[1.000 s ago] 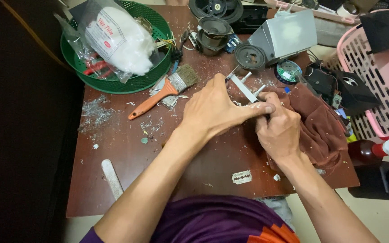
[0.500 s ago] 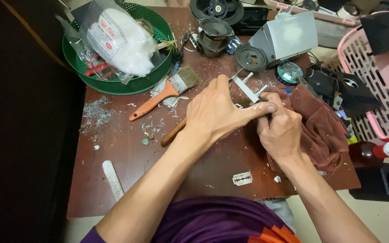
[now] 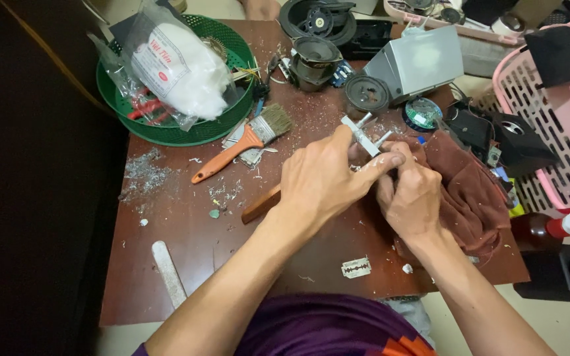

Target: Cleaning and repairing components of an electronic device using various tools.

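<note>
My left hand [image 3: 328, 178] and my right hand [image 3: 410, 194] meet over the middle of a brown table [image 3: 186, 257]. Together they grip a small silver metal clamp-like part [image 3: 364, 135] that sticks up past my fingertips. The left forefinger presses along its side; the right hand closes around its lower end. A brown wooden handle [image 3: 260, 204] pokes out from under my left hand. A brown cloth [image 3: 463, 191] lies beneath and to the right of my right hand.
An orange-handled paintbrush [image 3: 242, 144], a green basket [image 3: 186, 128] with a bag of white cotton [image 3: 179, 66], speaker parts [image 3: 315, 59], a grey box [image 3: 420, 59], a razor blade [image 3: 356, 267], a flat stick [image 3: 168, 271] and a pink basket [image 3: 555, 125] surround me.
My left hand has shifted slightly, so the wooden handle under it now shows. Both hands stay on the metal part.
</note>
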